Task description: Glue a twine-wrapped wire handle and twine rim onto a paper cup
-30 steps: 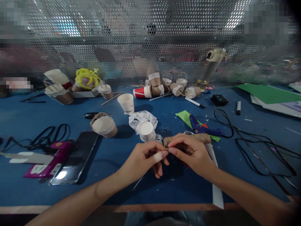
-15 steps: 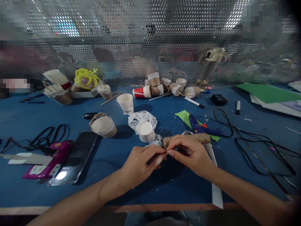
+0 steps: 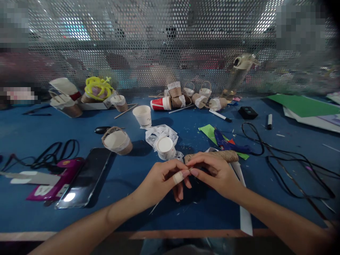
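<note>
My left hand (image 3: 166, 179), with a bandage on its thumb, is closed in a pinch. Its fingertips meet those of my right hand (image 3: 215, 171), which is pinched as well. Between them shows a tiny bit of thin brown strand (image 3: 190, 170) that looks like twine; the fingers cover most of it. Right behind my right hand lies a roll of brown twine (image 3: 225, 155), partly hidden by the fingers. Beyond my left hand a small white paper cup (image 3: 165, 146) rests upside down against crumpled white lace (image 3: 156, 134).
Left are a twine-wrapped cup (image 3: 118, 141), a phone (image 3: 86, 177) and a purple glue gun (image 3: 70, 170). At right, a blue glue gun (image 3: 228, 143), a white strip (image 3: 244, 209) and black cables (image 3: 281, 193). Several small baskets (image 3: 177, 101) and a bottle (image 3: 236, 78) stand by the mesh screen.
My left thumb has come up to meet the right fingertips, and its other fingers have spread downward. My right hand has hardly moved.
</note>
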A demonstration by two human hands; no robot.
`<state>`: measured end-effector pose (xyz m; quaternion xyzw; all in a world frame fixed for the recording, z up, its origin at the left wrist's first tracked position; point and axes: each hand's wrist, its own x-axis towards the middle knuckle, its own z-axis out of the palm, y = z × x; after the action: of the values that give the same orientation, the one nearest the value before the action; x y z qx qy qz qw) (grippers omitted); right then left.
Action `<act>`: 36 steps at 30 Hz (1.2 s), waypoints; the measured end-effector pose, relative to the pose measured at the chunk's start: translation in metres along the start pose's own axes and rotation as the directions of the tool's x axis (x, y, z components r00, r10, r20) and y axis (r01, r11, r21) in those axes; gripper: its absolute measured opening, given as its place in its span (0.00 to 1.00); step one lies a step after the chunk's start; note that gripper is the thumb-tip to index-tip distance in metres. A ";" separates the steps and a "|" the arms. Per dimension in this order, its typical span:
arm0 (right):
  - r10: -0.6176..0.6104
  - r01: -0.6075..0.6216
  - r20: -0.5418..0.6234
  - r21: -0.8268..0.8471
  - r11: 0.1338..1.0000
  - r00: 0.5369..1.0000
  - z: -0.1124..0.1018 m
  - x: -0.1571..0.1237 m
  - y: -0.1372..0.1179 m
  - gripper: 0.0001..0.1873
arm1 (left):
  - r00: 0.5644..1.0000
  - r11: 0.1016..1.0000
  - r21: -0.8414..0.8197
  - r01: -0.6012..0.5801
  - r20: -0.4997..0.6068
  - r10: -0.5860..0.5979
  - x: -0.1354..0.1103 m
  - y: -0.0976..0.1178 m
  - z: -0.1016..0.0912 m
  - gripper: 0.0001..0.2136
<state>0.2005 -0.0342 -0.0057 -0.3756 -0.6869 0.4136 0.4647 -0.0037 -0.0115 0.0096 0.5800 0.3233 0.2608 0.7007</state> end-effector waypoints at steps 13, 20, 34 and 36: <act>-0.134 0.119 -0.085 -0.157 0.980 0.987 -0.005 0.006 0.003 0.02 | 0.992 0.994 0.032 -0.106 -0.068 0.108 0.000 0.000 -0.001 0.07; -0.077 0.058 -0.099 -0.189 0.980 0.992 -0.001 0.001 -0.008 0.04 | 0.989 0.993 0.058 -0.107 -0.093 0.112 0.000 -0.003 -0.002 0.07; 0.154 -0.148 -0.160 0.049 0.988 0.975 0.010 -0.006 -0.002 0.05 | 0.968 0.913 0.364 -0.182 -0.097 0.232 -0.003 -0.002 0.002 0.06; 0.175 -0.166 -0.163 0.064 0.984 0.971 0.011 -0.007 -0.002 0.06 | 0.939 0.768 0.589 -0.249 -0.049 0.342 -0.004 -0.004 0.000 0.05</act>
<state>0.1914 -0.0434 -0.0086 -0.4550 -0.6000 0.4360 0.4928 -0.0058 -0.0151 0.0066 0.7859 0.3439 0.3018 0.4159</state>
